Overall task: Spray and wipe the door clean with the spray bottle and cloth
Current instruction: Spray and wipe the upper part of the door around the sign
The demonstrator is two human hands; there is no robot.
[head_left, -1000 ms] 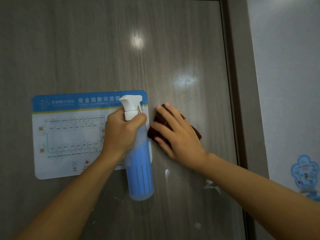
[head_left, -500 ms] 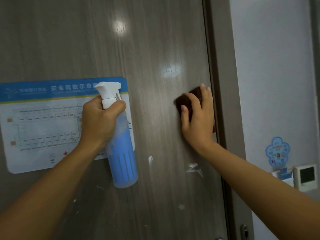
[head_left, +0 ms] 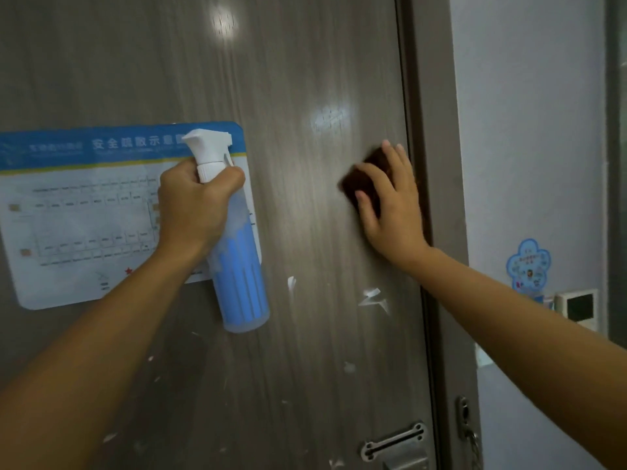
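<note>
Grey wood-grain door is filling most of the view, w/ two light glares showing on its upper part & white flecks and smears scattered over the lower half. Door frame is running down the right edge, w/ a pale wall beyond it.

Blue-and-white evacuation plan sign is sitting flat on the door at left, its text blurred.

Left hand is gripping the spray bottle round the neck, fingers curled tight just under the white trigger head; the blue body is hanging down & tilted a bit to the right, in front of the sign's right edge. Nozzle is pointing left.

Right hand is pressing the cloth flat against the door, fingers straight & spread, right beside the frame. Cloth is dark brown, mostly covered by the hand, only its left & top edges showing; it's blurred.

Lower right: a metal latch plate is showing on the door, w/ a chain fitting on the frame next to it. On the wall, a blue flower-shaped sticker is sitting just above a small white wall panel.
</note>
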